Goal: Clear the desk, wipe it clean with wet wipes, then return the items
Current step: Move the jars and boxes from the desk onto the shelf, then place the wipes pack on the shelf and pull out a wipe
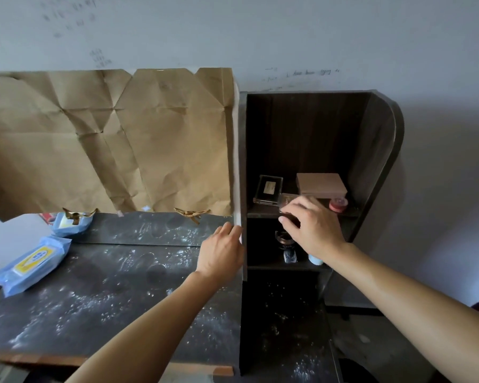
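Note:
The dark desk (100,294) is dusted with white powder. A blue pack of wet wipes (32,265) lies at its left edge, and a second blue pack (71,223) sits behind it. My right hand (313,226) grips a clear glass bottle (288,201) at the front of the upper shelf of the dark shelf unit (382,139). My left hand (221,251) rests with loosely curled fingers against the unit's left side panel (242,161), holding nothing.
On the upper shelf stand a black framed box (268,189), a beige box (321,183) and a small pink jar (338,204). The lower shelf holds a dark bottle (286,246) and a pale blue item (315,259). Crumpled brown paper (116,142) covers the wall behind the desk.

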Demonstrator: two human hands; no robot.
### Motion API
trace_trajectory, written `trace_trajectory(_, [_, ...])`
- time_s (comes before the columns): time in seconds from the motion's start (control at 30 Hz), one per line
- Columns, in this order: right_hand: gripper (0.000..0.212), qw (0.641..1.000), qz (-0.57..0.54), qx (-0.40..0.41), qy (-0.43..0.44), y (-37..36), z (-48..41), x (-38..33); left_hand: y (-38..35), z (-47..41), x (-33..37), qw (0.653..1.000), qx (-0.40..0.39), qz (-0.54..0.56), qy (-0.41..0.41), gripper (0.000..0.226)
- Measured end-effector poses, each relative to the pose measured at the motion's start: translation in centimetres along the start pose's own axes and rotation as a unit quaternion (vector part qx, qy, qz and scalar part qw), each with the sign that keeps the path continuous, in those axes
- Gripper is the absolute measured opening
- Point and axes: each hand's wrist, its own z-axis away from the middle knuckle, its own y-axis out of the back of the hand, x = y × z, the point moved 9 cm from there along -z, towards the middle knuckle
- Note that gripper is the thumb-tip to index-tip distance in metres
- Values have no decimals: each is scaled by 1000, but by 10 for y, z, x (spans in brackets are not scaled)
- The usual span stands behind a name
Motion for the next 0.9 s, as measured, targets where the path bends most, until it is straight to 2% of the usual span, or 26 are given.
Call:
trace_trajectory(0.13, [19,998,-23,-52,12,-39,19,-71,12,55,-79,995,-56,-12,84,25])
trace_trajectory(0.37, [37,974,-60,-217,29,-156,45,-221,54,182,-220,976,-134,-43,168,19])
trace_trajectory(0.5, [40,958,-63,-278,40,-207,52,-294,82,243,-289,961,-146,-56,229,16])
trace_trajectory(0.63, [41,943,-64,-322,60,-252,48,-358,105,293,-358,939,-147,-52,306,25])
trace_trajectory(0.9, [41,923,-51,-370,94,-353,-4,-441,109,328,-476,903,-153,-31,401,27])
